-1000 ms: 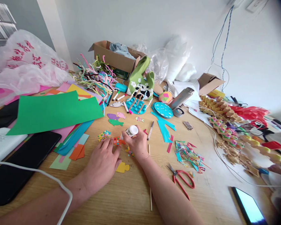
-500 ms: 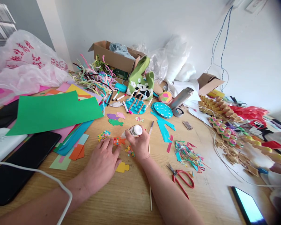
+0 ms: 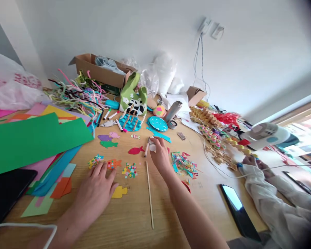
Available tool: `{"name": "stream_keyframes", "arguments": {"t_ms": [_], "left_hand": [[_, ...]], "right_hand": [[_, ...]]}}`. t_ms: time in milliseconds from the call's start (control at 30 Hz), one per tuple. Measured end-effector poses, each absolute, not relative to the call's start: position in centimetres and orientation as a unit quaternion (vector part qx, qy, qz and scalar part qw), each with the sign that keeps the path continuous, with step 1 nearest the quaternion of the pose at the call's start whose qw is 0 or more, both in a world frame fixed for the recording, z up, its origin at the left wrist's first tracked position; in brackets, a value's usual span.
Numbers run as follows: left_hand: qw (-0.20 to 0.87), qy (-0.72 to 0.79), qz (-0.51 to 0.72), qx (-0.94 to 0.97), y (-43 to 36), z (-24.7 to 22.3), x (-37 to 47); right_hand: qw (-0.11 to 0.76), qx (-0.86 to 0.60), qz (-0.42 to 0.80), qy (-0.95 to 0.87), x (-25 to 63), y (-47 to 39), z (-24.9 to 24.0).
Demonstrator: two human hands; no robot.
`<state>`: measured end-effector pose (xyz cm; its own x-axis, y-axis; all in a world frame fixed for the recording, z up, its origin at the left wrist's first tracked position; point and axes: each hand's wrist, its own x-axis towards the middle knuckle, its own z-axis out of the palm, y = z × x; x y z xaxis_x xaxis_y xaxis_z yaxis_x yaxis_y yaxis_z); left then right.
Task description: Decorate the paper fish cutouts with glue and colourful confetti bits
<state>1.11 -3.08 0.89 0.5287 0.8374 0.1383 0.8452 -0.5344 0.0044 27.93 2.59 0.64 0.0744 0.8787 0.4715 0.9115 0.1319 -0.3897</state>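
Note:
My left hand (image 3: 97, 183) lies flat with fingers apart, its fingertips at the edge of an orange paper fish (image 3: 114, 163) with coloured dots. Just beyond those fingers is a heap of small paper bits (image 3: 95, 160). My right hand (image 3: 160, 154) is closed around a white glue bottle (image 3: 152, 147), mostly hidden by the fingers. Beside the bottle lies a pen (image 3: 147, 147), with a red paper fish (image 3: 135, 150) to its left. Coloured paper dots (image 3: 130, 170) are piled between my hands. A yellow paper cutout (image 3: 119, 192) sits by my left thumb.
A thin wooden stick (image 3: 149, 197) lies in front. Paper scraps (image 3: 185, 165) are right of my right hand, and a phone (image 3: 238, 211) lies further right. Another person's hands (image 3: 256, 165) are at the right. Green paper (image 3: 38, 138) covers sheets at left.
My right hand has carried the glue bottle from above the orange fish rightward to beside the pen. The left hand stays at the fish. The view has turned right, revealing another person's arms.

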Motion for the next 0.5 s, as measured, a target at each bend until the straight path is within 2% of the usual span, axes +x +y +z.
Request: {"name": "stream_keyframes", "arguments": {"t_ms": [167,300,500], "left_hand": [[0.052,-0.475,-0.073,-0.876,-3.0,0.7,1.0],[0.057,-0.473,-0.069,-0.877,-3.0,0.7,1.0],[0.039,-0.477,-0.050,-0.877,-3.1,1.1,1.2]], "right_hand": [[0.154,-0.670,-0.049,-0.724,30.2,1.4,-0.8],[0.096,-0.624,-0.106,-0.768,30.4,-1.3,0.7],[-0.015,-0.396,-0.097,-0.913,28.8,-7.6,4.1]]}}
